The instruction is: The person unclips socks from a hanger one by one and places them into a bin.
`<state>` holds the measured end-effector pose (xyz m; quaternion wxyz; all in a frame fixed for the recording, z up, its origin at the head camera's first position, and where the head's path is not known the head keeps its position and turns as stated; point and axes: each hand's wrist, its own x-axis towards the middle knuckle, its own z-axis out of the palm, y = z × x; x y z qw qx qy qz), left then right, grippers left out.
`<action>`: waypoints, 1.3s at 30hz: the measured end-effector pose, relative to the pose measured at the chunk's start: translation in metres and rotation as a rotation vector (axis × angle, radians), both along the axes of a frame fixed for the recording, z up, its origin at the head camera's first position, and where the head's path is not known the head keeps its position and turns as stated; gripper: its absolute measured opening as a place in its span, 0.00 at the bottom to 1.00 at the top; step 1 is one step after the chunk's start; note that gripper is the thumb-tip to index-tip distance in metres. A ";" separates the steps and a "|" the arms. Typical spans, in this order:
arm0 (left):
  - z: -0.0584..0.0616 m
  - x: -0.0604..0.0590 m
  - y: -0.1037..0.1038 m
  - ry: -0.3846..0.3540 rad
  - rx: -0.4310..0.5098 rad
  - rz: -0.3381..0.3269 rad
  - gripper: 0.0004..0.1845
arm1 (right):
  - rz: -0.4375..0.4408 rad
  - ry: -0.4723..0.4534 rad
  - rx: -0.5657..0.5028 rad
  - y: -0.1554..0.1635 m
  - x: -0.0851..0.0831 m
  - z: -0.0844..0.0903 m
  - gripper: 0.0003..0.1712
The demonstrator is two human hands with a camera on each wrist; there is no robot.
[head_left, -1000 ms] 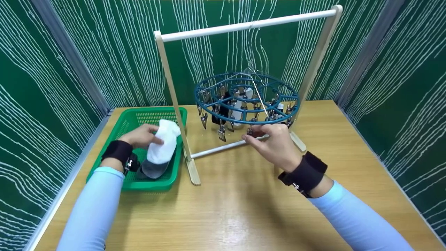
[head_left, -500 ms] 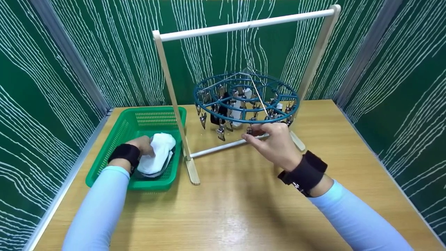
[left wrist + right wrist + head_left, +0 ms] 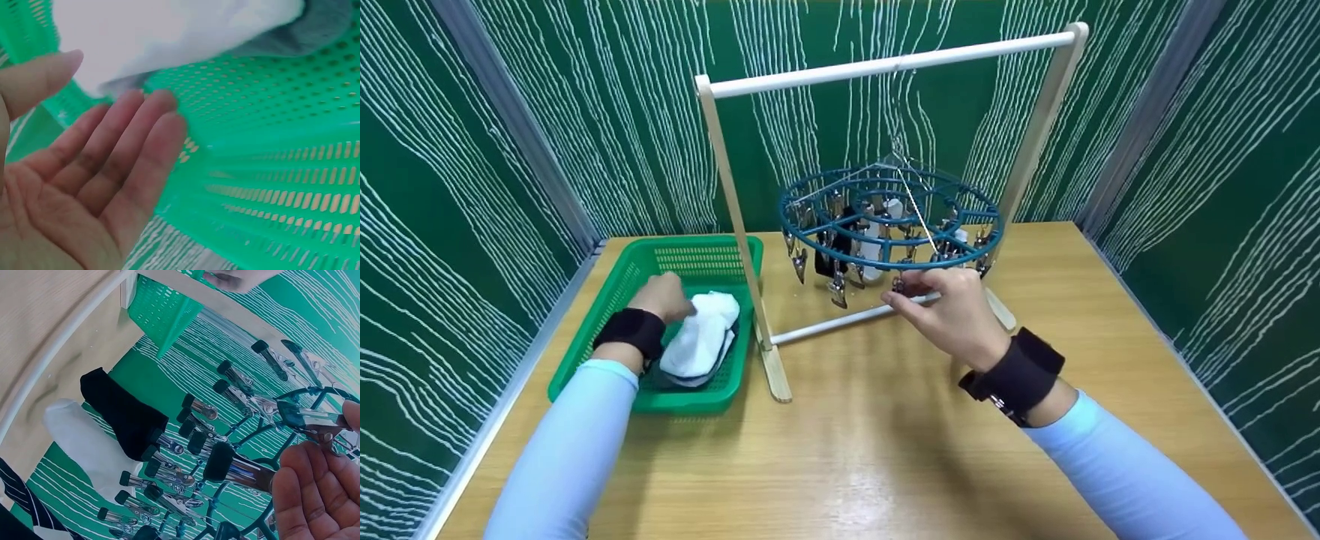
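Right hand (image 3: 952,311): a metal clip (image 3: 898,285) at the near rim of the teal round clip hanger (image 3: 889,219) is pinched between thumb and fingertips; in the right wrist view the clip (image 3: 315,423) is seen caught at the fingertips (image 3: 315,484), palm otherwise relaxed. Left hand (image 3: 664,296): fingers (image 3: 140,146) are held straight and spread, nothing is gripped; it is placed over the white sock (image 3: 701,341) in the green basket (image 3: 619,289), fingertips just at the sock's edge. A grey sock (image 3: 315,34) is seen under the white one, against the basket mesh. The hanger is hung by wire from the top bar of a wooden rack (image 3: 739,225), basket just left of the rack's left post. A black sock (image 3: 121,410) and a white sock (image 3: 84,447) are clipped on the hanger's far side. Everything is set on a wooden table (image 3: 870,450).
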<state>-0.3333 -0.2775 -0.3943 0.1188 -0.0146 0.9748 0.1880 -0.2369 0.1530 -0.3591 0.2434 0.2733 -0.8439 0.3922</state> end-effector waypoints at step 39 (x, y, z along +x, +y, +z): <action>0.088 0.103 0.174 1.126 0.066 -0.502 0.19 | -0.003 0.060 -0.033 0.002 -0.001 -0.004 0.10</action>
